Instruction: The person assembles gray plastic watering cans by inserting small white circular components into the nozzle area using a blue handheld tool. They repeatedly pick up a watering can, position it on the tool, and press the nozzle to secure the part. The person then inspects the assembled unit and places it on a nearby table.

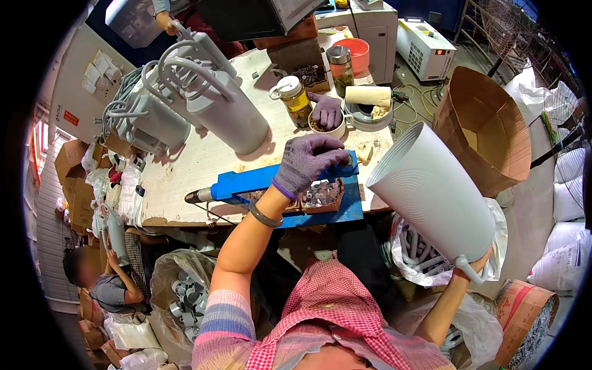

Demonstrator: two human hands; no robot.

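Note:
My left hand point(306, 163), in a grey-purple glove, reaches over a blue metal bench tool point(246, 183). Its thumb and fingertips are pinched together at the tool's right end; what they hold is too small to make out. My right hand point(480, 264) grips a tall grey plastic cylinder point(435, 200) near its closed lower end, beside the grey handle. Tilted, the cylinder has its open, ribbed mouth toward the blue tool. A small box of metal fasteners point(322, 195) sits just below the tool. Beyond my left hand, a spare glove point(327, 112) lies over a cup point(335, 131).
Several finished grey cylinders with looped tubes point(228, 114) stand at the table's left. Jars point(293, 102) are at the back. Right of the table stand a large cardboard box point(481, 129) and a bag of grey handles point(419, 250). Another person point(120, 287) works at lower left.

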